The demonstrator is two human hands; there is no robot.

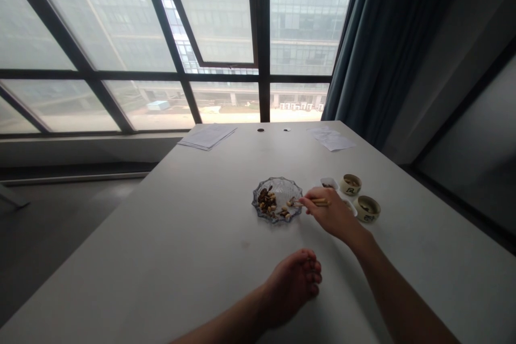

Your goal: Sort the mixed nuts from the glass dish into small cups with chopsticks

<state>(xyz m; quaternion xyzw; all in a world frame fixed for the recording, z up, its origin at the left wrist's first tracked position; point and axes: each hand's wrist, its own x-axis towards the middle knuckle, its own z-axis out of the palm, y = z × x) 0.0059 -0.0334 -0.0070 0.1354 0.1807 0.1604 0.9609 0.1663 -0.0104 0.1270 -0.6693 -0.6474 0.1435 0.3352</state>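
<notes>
My right hand (329, 212) is closed around a pair of wooden chopsticks (313, 202) whose tips reach into the right side of a glass plate (282, 189). The plate holds a pile of mixed nuts or beans (269, 204), dark and pale. My left hand (293, 282) rests on the white table (181, 236) nearer to me, fingers curled under in a loose fist, with nothing seen in it.
Two small round cups (350, 184) (367, 208) and a small white dish (329, 183) stand just right of the plate. Papers (207, 136) (332, 140) lie at the far edge by the window. A dark curtain (382, 48) hangs at the right.
</notes>
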